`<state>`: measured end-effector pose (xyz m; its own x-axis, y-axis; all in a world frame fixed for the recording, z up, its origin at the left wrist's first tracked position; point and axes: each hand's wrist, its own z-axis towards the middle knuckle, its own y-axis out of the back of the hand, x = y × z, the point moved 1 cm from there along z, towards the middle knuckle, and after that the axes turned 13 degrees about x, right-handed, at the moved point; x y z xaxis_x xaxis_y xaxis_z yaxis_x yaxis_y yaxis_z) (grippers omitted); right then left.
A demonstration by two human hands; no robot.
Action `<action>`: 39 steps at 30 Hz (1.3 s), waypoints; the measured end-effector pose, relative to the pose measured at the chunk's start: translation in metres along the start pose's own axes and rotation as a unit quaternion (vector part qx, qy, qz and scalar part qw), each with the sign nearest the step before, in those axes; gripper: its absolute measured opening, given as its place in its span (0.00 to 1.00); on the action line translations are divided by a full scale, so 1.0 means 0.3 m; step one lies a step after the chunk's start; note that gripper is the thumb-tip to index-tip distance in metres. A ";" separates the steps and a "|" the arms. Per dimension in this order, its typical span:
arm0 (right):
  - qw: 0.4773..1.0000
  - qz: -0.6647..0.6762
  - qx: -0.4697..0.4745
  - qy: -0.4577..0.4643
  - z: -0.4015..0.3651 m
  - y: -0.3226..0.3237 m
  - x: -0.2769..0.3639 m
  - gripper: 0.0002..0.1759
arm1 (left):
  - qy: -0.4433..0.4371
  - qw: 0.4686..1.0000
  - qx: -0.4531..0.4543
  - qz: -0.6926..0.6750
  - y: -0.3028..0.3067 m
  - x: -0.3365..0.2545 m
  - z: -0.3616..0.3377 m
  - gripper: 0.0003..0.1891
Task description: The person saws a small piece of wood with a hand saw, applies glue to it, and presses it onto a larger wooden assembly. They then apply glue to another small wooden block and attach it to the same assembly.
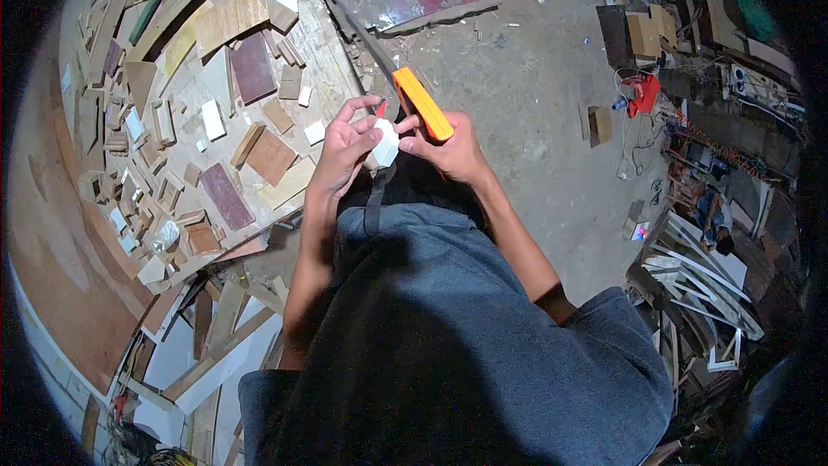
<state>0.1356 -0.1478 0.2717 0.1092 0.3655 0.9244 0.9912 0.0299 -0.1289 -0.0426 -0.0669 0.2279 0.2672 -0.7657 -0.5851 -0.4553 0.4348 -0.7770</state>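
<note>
My left hand (343,154) is closed, its thumb and fingers pinching a small white block (385,147) in front of my waist. Between the yellow-orange handle (423,103) of a hand saw and my right palm there is contact: my right hand (455,151) is closed around its lower end. The saw's long dark blade (369,41) points up and away to the left. My right thumb reaches over to the white block's edge. A small red tip (380,109) shows by my left fingertips; the rest of it is hidden.
A worktable (297,125) on the left carries many scattered wood offcuts, including a dark red board (253,67). White and brown boards (228,362) lie beneath it. White strips (703,280) and cables (636,155) clutter the right side of the concrete floor (535,103).
</note>
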 end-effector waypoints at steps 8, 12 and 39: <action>0.999 -0.034 0.032 0.011 0.001 0.008 -0.007 0.10 | -0.039 0.996 -0.026 0.072 0.007 -0.056 0.001 0.36; 0.998 -0.041 0.042 0.005 -0.005 0.005 -0.016 0.08 | -0.022 0.993 -0.029 0.109 -0.013 -0.077 0.000 0.37; 0.998 0.026 0.034 0.039 -0.037 0.022 0.007 0.19 | 0.061 0.991 0.045 -0.114 -0.068 0.059 -0.023 0.19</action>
<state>0.1433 -0.1573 0.2767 0.1688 0.2941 0.9408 0.9770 0.0764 -0.1992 -0.0345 -0.0927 0.2349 0.2474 -0.8982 -0.3633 -0.3159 0.2797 -0.9066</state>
